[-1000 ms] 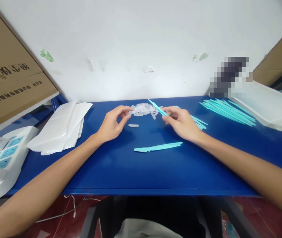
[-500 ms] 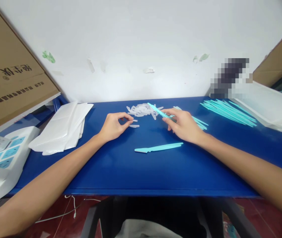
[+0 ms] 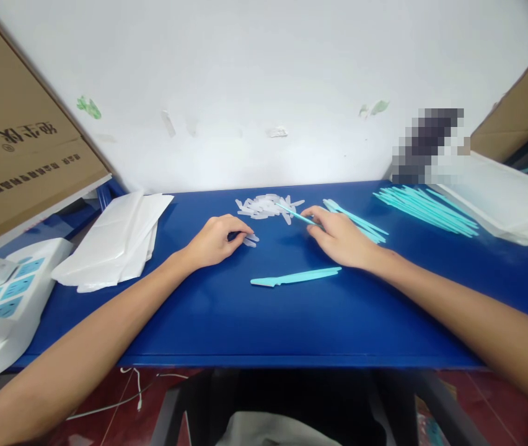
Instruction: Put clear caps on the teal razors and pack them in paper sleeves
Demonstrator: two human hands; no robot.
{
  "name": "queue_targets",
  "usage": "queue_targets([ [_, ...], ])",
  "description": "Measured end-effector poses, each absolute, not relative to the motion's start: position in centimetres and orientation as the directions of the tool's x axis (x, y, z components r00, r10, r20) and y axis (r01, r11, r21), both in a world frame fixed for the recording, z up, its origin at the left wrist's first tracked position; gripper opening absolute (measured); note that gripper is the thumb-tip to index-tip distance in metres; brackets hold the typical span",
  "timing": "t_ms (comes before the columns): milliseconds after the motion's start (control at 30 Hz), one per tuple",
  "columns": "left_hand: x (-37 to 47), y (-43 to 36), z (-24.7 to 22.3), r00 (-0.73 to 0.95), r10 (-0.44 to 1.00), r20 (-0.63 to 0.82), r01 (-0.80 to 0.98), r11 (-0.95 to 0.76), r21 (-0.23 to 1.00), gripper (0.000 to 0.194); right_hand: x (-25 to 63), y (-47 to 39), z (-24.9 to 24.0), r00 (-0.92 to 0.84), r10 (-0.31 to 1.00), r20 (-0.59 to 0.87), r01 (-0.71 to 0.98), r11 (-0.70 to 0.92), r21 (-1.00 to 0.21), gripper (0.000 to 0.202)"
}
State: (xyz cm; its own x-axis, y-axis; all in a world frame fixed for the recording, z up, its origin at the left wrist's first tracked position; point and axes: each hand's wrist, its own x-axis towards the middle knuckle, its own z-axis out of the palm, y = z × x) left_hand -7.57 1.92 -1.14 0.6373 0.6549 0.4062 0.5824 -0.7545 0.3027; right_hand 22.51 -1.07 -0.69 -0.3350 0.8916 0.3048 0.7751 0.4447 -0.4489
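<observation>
My left hand [image 3: 220, 240] is pinched at the table's middle, its fingertips at two small translucent white pieces [image 3: 251, 240]; whether it grips one is hard to tell. My right hand [image 3: 338, 235] holds a thin turquoise stick [image 3: 297, 215] between thumb and fingers, its tip pointing left over a heap of white translucent pieces [image 3: 266, 205]. Nearer the front lie turquoise sticks [image 3: 296, 277], flat and overlapping. More turquoise sticks [image 3: 361, 221] lie just behind my right hand, and a larger pile [image 3: 426, 209] is farther right.
White plastic sheets or bags [image 3: 106, 238] lie on the left of the blue table [image 3: 264, 328], beside a white power strip [image 3: 13, 291] and a cardboard box [image 3: 26, 111]. A whitish tray [image 3: 501, 198] stands at the right. A wall rises behind.
My left hand has lowered slightly, and the white piece at its fingertips is now down beside the other one. The turquoise stick in my right hand has turned and shows its thin edge.
</observation>
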Motion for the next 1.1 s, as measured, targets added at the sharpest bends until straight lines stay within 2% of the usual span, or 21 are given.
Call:
queue_targets([
  [67, -7.7, 1.8, -0.9, 0.634, 0.664, 0.397, 0.589, -0.747, 0.309, 0.028, 22.4, -1.2, -0.5, -0.35, 0.893, 0.281, 0.772, 0.445, -0.454, 0.028],
  [200, -8.1, 1.6, -0.1, 0.691, 0.646, 0.325, 0.577, -0.763, 0.291, 0.031, 22.2, -1.5, -0.2, -0.393, 0.87, 0.298, 0.742, 0.492, -0.456, 0.04],
  [400, -8.4, 1.6, 0.4, 0.736, 0.639, 0.223, 0.568, -0.763, 0.309, 0.032, 22.2, -1.4, -0.2, -0.425, 0.861, 0.281, 0.748, 0.508, -0.426, 0.036],
  [767, -8.5, 2.2, -0.7, 0.702, 0.645, 0.302, 0.556, -0.761, 0.335, 0.033, 22.4, -1.1, -0.4, -0.382, 0.882, 0.277, 0.775, 0.469, -0.424, 0.032],
  [1100, -8.0, 1.7, -0.5, 0.698, 0.609, 0.377, 0.518, -0.793, 0.321, 0.026, 22.6, -1.1, -0.7, -0.396, 0.863, 0.314, 0.755, 0.5, -0.424, 0.042],
])
